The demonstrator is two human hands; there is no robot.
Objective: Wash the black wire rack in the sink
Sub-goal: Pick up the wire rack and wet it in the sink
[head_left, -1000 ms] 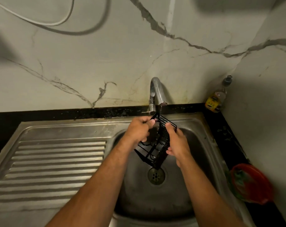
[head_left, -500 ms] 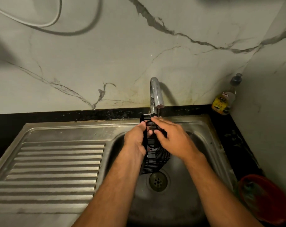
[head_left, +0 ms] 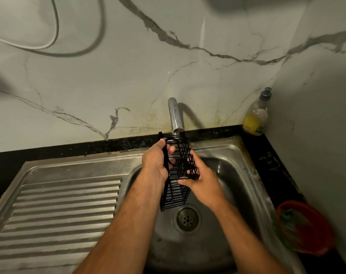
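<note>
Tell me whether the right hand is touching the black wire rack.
Touching. The head view shows the right hand with its fingers curled onto the black wire rack's lattice side.

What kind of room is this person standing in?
Most likely a home kitchen: a stainless steel sink with a ribbed drainboard, a chrome tap against a marble-veined wall, and a clear bottle of yellow liquid, probably dish soap, in the corner.

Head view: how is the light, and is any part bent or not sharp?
Head view: dim, warm light; the tap throws a shadow on the wall to its right; wide-angle bending curves the sink edges; the red bowl at the right edge looks soft; the black wire rack and both hands stay fairly sharp.
</note>
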